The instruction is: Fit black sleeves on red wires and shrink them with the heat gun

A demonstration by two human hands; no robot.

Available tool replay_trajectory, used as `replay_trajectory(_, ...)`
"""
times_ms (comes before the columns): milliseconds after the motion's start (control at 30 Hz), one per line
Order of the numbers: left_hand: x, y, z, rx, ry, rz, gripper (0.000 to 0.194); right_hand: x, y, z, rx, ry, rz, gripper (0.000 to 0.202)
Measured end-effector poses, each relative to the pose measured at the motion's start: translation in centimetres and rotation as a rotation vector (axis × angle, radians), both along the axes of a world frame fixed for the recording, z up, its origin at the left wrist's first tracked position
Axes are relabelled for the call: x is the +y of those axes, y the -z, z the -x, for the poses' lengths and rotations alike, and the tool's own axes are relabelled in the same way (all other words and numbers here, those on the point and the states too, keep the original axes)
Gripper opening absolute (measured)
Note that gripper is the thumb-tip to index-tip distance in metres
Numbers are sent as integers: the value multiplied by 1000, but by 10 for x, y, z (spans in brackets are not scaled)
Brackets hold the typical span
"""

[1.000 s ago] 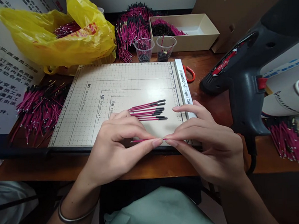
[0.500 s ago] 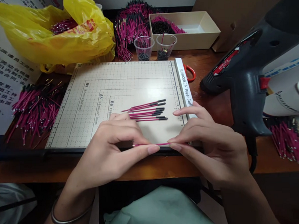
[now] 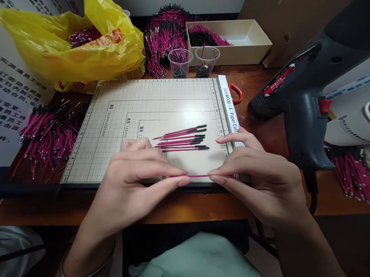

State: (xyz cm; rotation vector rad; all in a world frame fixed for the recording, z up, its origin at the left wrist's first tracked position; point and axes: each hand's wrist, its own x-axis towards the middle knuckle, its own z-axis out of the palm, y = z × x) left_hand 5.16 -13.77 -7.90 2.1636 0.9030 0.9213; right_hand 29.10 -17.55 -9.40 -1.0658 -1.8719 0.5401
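Left hand (image 3: 137, 178) and right hand (image 3: 261, 180), thumb and forefinger closed on each, pinch one pink wire (image 3: 199, 175) stretched level over the cutting board's (image 3: 92, 139) near edge. On the far side, two clear cups (image 3: 207, 59) hold small black pieces! Behind them, a cream box (image 3: 242, 54), black-tipped wires bunched at its left; far left, a yellow bag (image 3: 106, 64) bulges with pink wires; at right, a white cup (image 3: 346, 131) shows pink inside.

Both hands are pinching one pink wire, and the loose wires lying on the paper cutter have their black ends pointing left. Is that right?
Not quite: in the head view, the black ends of the loose wires on the paper cutter point right. The left hand and right hand pinch one pink wire.
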Motion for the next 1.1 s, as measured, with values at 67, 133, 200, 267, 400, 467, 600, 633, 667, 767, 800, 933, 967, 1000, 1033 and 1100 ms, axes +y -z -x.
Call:
replay_trajectory(67,-1,-2,9,94,-72,-49,5,1,2,2,-12,37,-5,13)
replay_trajectory(133,-3,-3,18,189,-151,-90,22,1,4,5,-45,94,-27,16)
replay_trajectory(200,-5,-3,25,256,-242,-115,32,2,6,8,-120,152,-64,14)
replay_trajectory(267,-9,0,26,298,-324,-141,37,2,8,9,-212,210,-98,11)
replay_trajectory(400,-16,5,14,365,-329,-211,30,-1,7,7,-278,264,-108,18)
replay_trajectory(467,-16,5,6,383,-262,-231,18,-2,7,7,-268,293,-90,13)
replay_trajectory(600,-14,3,-9,411,-186,-246,13,-4,9,10,-267,363,-93,9)
replay_trajectory(633,-13,2,-11,419,-169,-249,14,-5,9,11,-276,371,-97,9)
replay_trajectory(667,-12,2,-14,422,-154,-258,15,-5,10,12,-284,376,-99,10)
replay_trajectory(767,-9,3,-18,425,-141,-301,17,-4,12,13,-292,369,-93,12)
replay_trajectory(800,-8,4,-19,430,-144,-314,18,-4,13,13,-292,368,-91,12)
replay_trajectory(933,-7,4,-20,470,-175,-360,17,-3,13,12,-312,372,-105,13)
replay_trajectory(967,-8,5,-21,476,-186,-367,17,-3,13,12,-307,381,-108,12)
replay_trajectory(1000,-8,5,-21,477,-202,-368,17,-3,13,12,-293,393,-107,11)
replay_trajectory(1033,-8,5,-22,472,-217,-366,17,-3,13,12,-276,406,-99,9)
replay_trajectory(1100,-9,7,-25,452,-244,-353,17,-3,13,12,-245,436,-83,7)
